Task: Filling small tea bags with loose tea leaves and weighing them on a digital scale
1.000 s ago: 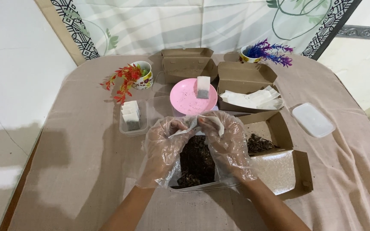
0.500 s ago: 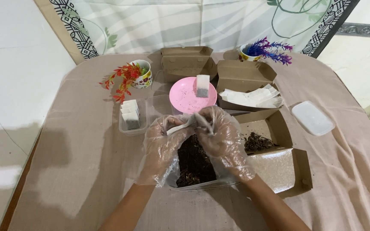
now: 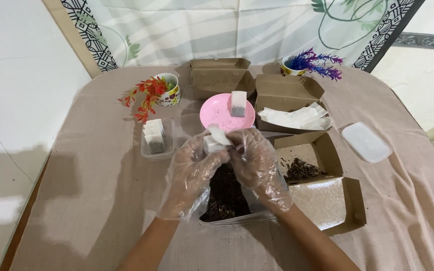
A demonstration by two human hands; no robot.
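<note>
Both my hands wear loose clear plastic gloves. My left hand (image 3: 192, 173) and my right hand (image 3: 254, 160) together hold a small white paper tea bag (image 3: 214, 140) above a clear plastic container (image 3: 237, 218) of dark dried leaves. The fingers of both hands pinch the bag's top. A pink plate (image 3: 216, 114) just beyond my hands carries one filled tea bag (image 3: 237, 104). A clear tub (image 3: 146, 153) to the left holds several filled bags (image 3: 153, 134).
A brown box (image 3: 290, 93) with empty white bags (image 3: 297, 117) stands at the back right. An open brown box (image 3: 327, 195) with dried leaves lies to my right. Also here: a closed brown box (image 3: 219, 75), a clear lid (image 3: 366, 141), two flower cups (image 3: 167, 89) (image 3: 290, 65).
My hands have drawn closer together and lifted the tea bag a little; the bag, stretched flat between them before, is now folded up at my fingertips.
</note>
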